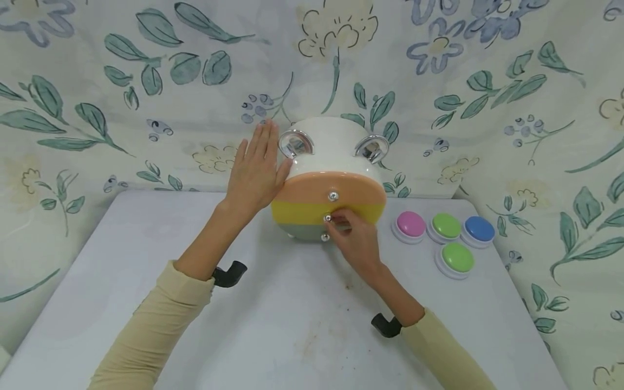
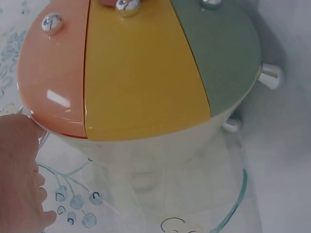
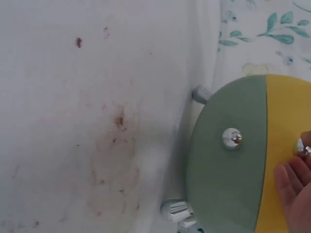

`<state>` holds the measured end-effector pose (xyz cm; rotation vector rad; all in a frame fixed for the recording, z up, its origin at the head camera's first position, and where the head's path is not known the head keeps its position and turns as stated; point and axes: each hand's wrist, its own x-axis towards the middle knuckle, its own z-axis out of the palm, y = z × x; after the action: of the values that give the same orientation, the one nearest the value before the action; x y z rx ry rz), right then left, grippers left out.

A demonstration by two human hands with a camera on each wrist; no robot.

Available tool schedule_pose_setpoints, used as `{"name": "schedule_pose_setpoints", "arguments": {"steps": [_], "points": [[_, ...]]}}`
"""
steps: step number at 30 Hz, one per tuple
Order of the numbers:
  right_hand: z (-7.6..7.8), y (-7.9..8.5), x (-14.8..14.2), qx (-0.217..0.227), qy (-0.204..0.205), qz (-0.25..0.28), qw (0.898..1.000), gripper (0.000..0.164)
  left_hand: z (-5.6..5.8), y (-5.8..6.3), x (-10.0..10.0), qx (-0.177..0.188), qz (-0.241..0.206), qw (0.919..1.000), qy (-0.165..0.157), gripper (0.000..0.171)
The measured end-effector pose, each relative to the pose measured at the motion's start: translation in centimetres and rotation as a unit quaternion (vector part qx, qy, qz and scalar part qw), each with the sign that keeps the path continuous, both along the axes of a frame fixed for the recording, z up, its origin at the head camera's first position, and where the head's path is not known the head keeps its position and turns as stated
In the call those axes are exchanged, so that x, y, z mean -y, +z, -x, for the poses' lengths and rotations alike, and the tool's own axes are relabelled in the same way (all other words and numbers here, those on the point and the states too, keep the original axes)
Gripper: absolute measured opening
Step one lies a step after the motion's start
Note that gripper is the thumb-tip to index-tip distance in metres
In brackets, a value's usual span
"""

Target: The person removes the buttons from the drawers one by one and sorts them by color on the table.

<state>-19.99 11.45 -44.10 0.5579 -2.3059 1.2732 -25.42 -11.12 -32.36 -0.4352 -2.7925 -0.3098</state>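
Observation:
A small rounded white drawer cabinet point(image 1: 324, 143) stands at the back of the table, with an orange drawer front point(image 1: 302, 187), a yellow one point(image 1: 299, 214) and a green one point(image 2: 221, 53) stacked from top to bottom. Each front carries a round silver knob, and all three look closed. My right hand point(image 1: 358, 244) pinches the yellow drawer's knob point(image 1: 328, 218) between thumb and fingers. Straight-fingered, my left hand point(image 1: 253, 176) rests against the cabinet's upper left side, its thumb near the silver ring point(image 1: 296, 143) there. The left wrist view shows only part of that hand.
Right of the cabinet sit several round push buttons: a pink one point(image 1: 411, 223), a blue one point(image 1: 479, 229) and green ones point(image 1: 457, 257). Short silver feet point(image 3: 176, 210) hold up the cabinet. Behind it hangs a floral cloth point(image 1: 195, 108). Brown specks mark the white tabletop point(image 1: 273, 325).

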Motion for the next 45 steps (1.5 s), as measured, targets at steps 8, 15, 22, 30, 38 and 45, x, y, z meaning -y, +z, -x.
{"name": "schedule_pose_setpoints", "arguments": {"steps": [8,15,22,30,38,45], "points": [[-0.4,-1.6,0.2,0.033,0.028,0.085,0.995,0.031,0.0,0.2,-0.1,0.004,-0.002,1.0000,0.002,0.073],[-1.3,-3.1,0.9,0.092,0.001,0.134,0.987,0.032,0.0,0.1,-0.1,0.006,-0.003,1.0000,0.002,0.072],[-2.4,-4.0,1.6,0.187,-0.037,0.179,0.965,0.035,0.0,0.2,-0.2,0.016,0.004,0.9998,0.009,0.072],[-2.3,-5.2,2.7,0.226,-0.038,0.249,0.941,0.035,0.0,0.3,-0.2,0.019,0.000,0.9998,0.008,0.073],[-2.0,-6.1,4.2,0.201,-0.068,0.305,0.929,0.025,0.0,0.2,-0.2,0.014,0.000,0.9999,0.006,0.073],[-1.8,-6.2,5.0,0.193,-0.112,0.307,0.925,0.017,-0.1,0.3,-0.1,0.013,0.003,0.9999,0.004,0.073]]}}
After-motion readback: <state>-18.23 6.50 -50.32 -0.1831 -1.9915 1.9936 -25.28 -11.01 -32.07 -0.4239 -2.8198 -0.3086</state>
